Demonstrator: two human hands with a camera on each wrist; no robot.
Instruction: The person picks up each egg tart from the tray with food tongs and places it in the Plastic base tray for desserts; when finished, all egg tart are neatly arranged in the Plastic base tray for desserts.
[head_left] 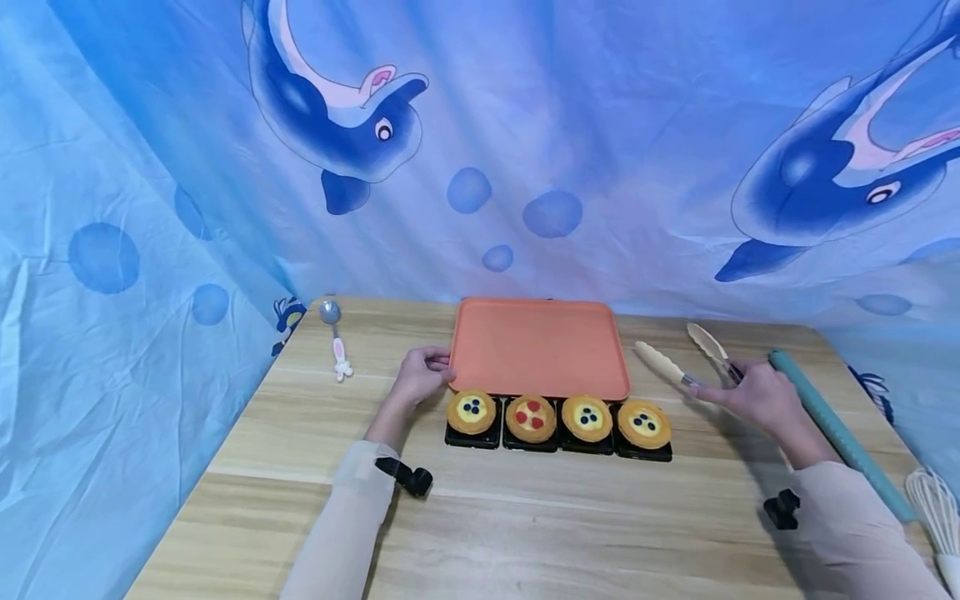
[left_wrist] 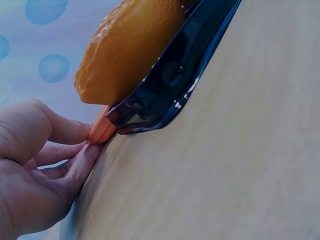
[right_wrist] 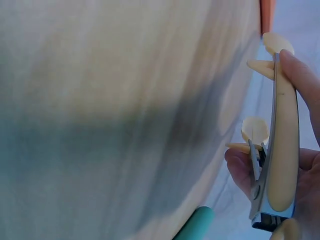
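Note:
At the left front corner of the orange tray (head_left: 536,346), my left hand (head_left: 420,377) pinches the rim between thumb and fingers; the left wrist view shows this grip on the tray edge (left_wrist: 102,127). My right hand (head_left: 761,400) holds tongs with cream tips (head_left: 662,364), their arms spread apart above the table right of the tray. Along the tray's front edge stands a row of tarts in black square holders (head_left: 474,441). One tart (head_left: 530,418) has red pieces on top; the others, such as the leftmost tart (head_left: 471,412), carry dark blue berries.
A spoon with a rabbit handle (head_left: 340,358) lies at the back left. Beside my right forearm lies a teal rolling pin (head_left: 836,429), with a white whisk (head_left: 933,508) farther right. Blue dolphin-print cloth (head_left: 517,150) hangs behind the wooden table (head_left: 525,525).

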